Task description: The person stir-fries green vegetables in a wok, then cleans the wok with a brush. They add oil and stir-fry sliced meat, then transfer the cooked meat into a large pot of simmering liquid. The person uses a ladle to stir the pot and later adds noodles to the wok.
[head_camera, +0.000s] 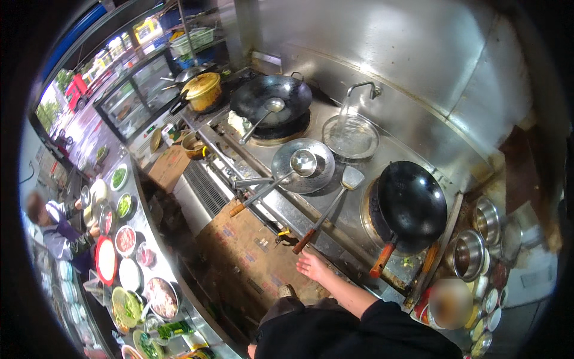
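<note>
My right hand [314, 265] is held out over the front edge of the stove with its fingers apart and nothing in it. Just beyond the fingertips is the wooden handle end of a wok spatula [334, 199], whose blade rests on the steel stove top [314, 208]. A steel ladle [303, 163] lies across a round perforated strainer [281, 155], its handle sticking out over the front edge. To the right, an empty black wok [412, 204] with a wooden handle sits on a burner. Only a sliver of skin, apparently my left hand [252, 350], shows beside my black shirt.
Water runs from a wall tap [361, 84] into a round metal basin [350, 137]. A second wok [255, 96] holds another ladle [274, 105]. Steel bowls [467, 255] stand at right. Across the aisle, a person [60, 229] works at a counter [154, 251] of ingredient bowls. Cardboard [242, 251] covers the floor.
</note>
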{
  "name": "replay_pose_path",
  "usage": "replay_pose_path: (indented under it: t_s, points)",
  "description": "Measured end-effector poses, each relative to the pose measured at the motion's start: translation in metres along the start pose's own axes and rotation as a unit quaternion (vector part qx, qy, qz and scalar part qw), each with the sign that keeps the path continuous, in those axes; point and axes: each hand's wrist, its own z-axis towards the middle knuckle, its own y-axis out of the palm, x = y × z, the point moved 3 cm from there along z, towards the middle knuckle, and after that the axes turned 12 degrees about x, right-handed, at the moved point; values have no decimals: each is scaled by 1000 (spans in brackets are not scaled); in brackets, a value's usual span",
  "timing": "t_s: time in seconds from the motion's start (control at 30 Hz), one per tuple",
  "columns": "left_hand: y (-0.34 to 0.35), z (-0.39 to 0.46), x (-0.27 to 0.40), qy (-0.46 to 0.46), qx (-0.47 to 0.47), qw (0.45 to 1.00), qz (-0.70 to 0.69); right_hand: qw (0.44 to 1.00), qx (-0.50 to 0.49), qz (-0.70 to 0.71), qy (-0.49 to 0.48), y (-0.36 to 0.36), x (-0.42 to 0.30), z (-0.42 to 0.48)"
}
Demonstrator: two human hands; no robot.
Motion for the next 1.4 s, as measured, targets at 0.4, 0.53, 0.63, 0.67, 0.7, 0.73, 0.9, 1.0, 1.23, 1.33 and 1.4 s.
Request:
replay_pose_path:
  t_s: [0.4, 0.53, 0.63, 0.67, 0.7, 0.73, 0.9, 1.0, 1.23, 1.33, 1.4]
  points:
    - [13, 208, 354, 433, 97, 874, -200, 976, 187, -95, -62, -201, 93, -80]
    - [18, 218, 471, 498, 47, 852, -155, 958, 235, 29, -160, -207, 116, -153]
    - [65, 244, 503, 583, 37, 812, -17, 960, 219, 125, -125, -223, 144, -165]
    - [68, 229, 508, 576, 30, 817, -4, 945, 265, 25, -189, -249, 164, -150]
    - [66, 221, 507, 563, 33, 826, 11, 937, 283, 69, -191, -246, 175, -153]
    - [88, 251, 497, 606, 94, 790, -25, 933, 286, 100, -193, -232, 165, -167]
    - [26, 142, 504, 227, -550, 775, -214, 935, 283, -14, -212, -204, 140, -212]
    - [-40, 48, 477, -4, -712, 625, -319, 853, 189, -155, -461, -173, 93, -220]
    - [-110, -148, 435, 554, -529, 550, -332, 813, -54, -154, -559, -88, -41, -270]
    - [-154, -205, 428, 726, -459, 426, -283, 878, -43, -144, -455, -142, -50, -292]
    - [-121, -170, 421, 660, -452, 547, -247, 909, -9, -67, -410, -196, -54, -316]
